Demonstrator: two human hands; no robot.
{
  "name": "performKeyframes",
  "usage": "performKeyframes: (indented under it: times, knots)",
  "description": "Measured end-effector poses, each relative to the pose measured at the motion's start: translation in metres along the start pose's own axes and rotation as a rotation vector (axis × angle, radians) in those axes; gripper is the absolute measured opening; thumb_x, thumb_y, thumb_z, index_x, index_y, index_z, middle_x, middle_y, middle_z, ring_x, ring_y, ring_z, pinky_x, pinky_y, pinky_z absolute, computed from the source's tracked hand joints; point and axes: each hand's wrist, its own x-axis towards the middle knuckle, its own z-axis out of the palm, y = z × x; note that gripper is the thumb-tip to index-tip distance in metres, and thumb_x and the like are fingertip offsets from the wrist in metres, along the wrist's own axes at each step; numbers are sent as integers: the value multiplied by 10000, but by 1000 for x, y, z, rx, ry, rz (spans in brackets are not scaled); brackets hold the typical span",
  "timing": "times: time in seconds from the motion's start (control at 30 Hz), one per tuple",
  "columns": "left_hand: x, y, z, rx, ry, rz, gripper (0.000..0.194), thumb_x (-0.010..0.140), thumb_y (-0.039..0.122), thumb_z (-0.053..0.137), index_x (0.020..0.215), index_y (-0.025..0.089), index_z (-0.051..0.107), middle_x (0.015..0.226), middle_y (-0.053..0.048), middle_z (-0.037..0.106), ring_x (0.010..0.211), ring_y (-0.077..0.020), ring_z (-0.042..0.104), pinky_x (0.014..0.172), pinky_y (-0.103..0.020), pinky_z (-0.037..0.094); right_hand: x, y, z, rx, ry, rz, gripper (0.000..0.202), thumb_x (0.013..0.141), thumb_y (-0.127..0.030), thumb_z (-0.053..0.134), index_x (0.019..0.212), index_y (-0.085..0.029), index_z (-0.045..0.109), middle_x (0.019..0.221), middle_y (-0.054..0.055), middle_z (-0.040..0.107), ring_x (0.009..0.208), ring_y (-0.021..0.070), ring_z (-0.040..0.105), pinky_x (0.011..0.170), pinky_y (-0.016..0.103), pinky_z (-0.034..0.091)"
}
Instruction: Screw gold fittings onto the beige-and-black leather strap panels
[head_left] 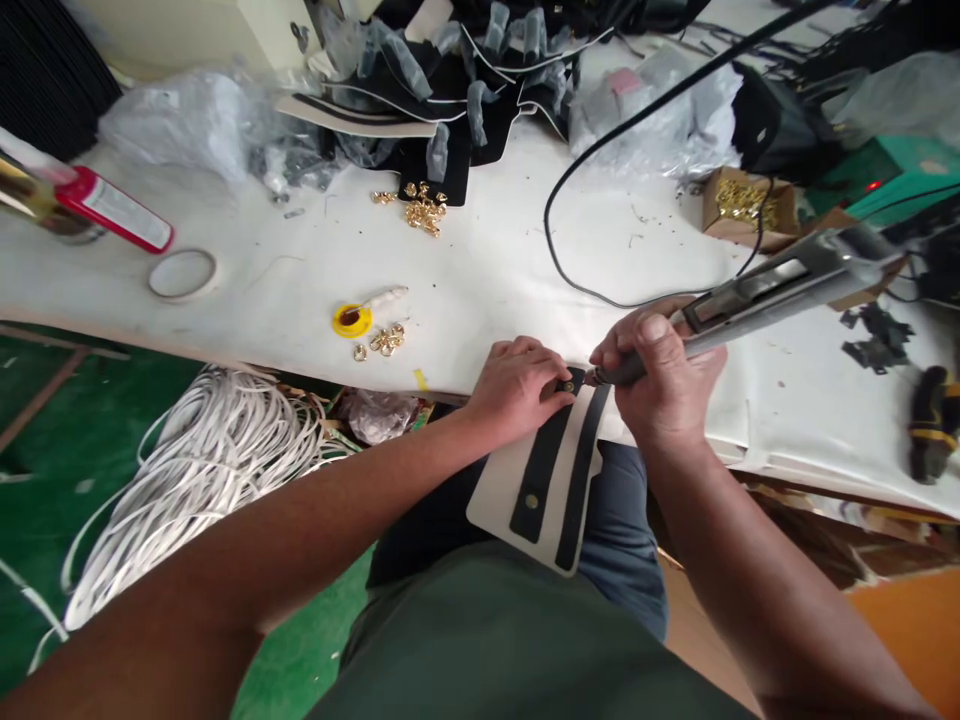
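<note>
A beige panel with two black strips (541, 470) lies across my lap, its far end at the table edge. A brass-coloured round fitting (532, 501) sits in the left strip near its lower end. My left hand (521, 388) grips the panel's far end, thumb and fingers closed around a second small brass fitting (568, 387) on the strip. My right hand (667, 375) is wrapped round a long grey metal hand tool (739, 310), which looks like a power screwdriver. Its narrow tip points at the strip beside my left fingertips; contact cannot be made out.
Gold rings (387, 340) lie by a yellow round container (352, 320); more gold hardware (425, 212) is farther back. Black cable (551, 215) loops across the white table (480, 270). A cardboard box of gold parts (742, 205), pliers (932, 425) and a red bottle (120, 210) stand or lie around.
</note>
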Motion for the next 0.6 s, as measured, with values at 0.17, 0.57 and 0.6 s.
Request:
performKeyframes:
  times: [0.17,0.57,0.6]
  knots:
    - [-1,-2,1,17,4,6,209,877,351,826,1030,258,719,1160,14,778,1175,-261,616,983,-451,409,-1,12,0,-23,-58,-52,468,831,-519,831,649,-238,504,565,-53,529,460,123,548,423,270,473]
    - [-1,-1,1,9,2,-8,188,887,362,808,1013,254,719,1175,-2,776,1222,-276,597,1018,-464,408,-4,20,2,-94,-56,-100,473,845,-505,822,611,-227,521,586,-36,576,473,131,555,438,283,444]
    - [-1,-1,1,12,-2,-7,195,887,360,807,1022,253,717,1178,-2,775,1223,-276,599,1018,-465,407,-4,21,2,-97,-60,-105,478,843,-501,825,603,-226,517,583,-36,573,469,129,550,436,284,440]
